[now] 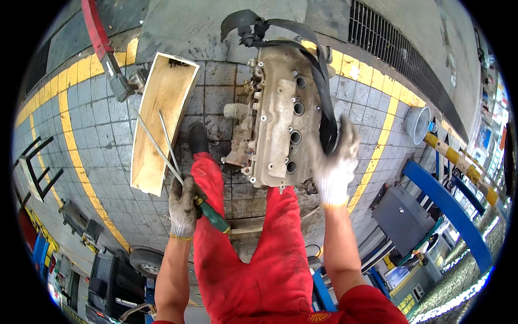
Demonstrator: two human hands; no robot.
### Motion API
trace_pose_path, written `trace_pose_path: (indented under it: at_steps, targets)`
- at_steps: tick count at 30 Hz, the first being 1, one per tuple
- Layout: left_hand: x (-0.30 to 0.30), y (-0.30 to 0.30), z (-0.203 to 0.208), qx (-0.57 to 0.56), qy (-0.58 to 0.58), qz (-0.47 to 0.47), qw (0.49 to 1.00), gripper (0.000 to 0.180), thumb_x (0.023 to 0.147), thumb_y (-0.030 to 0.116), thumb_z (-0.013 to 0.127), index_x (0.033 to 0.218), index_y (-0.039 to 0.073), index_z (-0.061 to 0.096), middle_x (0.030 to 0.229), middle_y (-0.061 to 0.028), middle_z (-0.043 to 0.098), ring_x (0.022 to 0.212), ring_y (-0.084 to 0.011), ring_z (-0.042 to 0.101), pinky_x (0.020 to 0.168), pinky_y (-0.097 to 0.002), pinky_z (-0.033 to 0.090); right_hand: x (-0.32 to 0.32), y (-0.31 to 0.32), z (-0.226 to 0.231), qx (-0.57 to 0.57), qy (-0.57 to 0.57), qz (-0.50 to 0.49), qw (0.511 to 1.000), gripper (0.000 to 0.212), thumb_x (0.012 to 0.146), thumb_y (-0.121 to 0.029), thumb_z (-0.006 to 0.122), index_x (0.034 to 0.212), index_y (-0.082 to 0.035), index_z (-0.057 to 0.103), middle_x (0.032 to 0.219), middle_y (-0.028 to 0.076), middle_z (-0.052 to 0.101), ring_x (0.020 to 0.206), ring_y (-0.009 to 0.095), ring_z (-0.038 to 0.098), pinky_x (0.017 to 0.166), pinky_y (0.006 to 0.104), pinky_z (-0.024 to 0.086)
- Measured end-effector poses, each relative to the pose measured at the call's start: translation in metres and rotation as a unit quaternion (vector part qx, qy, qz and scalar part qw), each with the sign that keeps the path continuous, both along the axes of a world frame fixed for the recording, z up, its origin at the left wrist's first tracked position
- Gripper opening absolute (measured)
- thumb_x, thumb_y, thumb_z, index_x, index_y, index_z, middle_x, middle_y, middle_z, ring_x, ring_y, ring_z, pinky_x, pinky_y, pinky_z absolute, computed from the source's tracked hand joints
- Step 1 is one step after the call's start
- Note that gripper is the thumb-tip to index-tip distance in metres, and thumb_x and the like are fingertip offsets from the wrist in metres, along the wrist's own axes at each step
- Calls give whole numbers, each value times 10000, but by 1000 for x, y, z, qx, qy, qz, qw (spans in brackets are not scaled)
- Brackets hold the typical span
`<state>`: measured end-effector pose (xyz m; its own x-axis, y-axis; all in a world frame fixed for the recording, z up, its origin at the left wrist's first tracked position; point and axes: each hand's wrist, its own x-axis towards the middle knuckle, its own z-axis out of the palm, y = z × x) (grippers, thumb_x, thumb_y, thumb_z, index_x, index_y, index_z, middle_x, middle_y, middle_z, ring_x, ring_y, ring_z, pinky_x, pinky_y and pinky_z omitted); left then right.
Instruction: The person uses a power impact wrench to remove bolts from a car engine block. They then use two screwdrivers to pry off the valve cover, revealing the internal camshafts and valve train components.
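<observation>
Screwdrivers (178, 162) sit clenched in your gloved left hand (182, 208), while your right hand (335, 162) grips the black strap (322, 92) on the engine (280, 119).

Quick count: one engine (280, 113) on the floor, four round holes in a row along its top, one black strap (318, 81) over it. One wooden box (162, 119), two long screwdrivers (178, 167), two gloved hands, left (183, 208) and right (337, 162), one grey bucket (418, 124).
</observation>
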<state>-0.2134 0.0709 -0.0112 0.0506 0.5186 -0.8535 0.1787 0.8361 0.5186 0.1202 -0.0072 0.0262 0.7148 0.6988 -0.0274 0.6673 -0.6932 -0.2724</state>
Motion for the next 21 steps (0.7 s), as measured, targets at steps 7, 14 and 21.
trace_pose_path:
  at_steps: [7,14,21]
  targets:
    - [1,-32,-28,-25,24,22,999,177,1092,267,676,1141,109,614,773,30,610,607,-66,555,534,-240,452,98,-7,-56,56,165,-126,977,354,1008,-280,715,1287,-62,731,1037,198,797,970,353,782,873,412,591]
    - [5,-32,-32,-75,-6,28,997,202,1063,260,718,1123,113,593,761,-2,626,586,-99,578,529,-262,474,130,-7,-58,71,306,-133,940,359,998,-131,694,1328,12,691,1158,133,775,1067,159,690,930,336,549]
    - [-19,-32,-42,-105,-139,59,983,281,981,206,797,1143,58,621,731,-14,587,600,-155,591,586,-320,533,66,17,45,-194,519,206,806,795,836,-438,928,1460,-40,636,1262,188,767,1092,259,747,953,383,594]
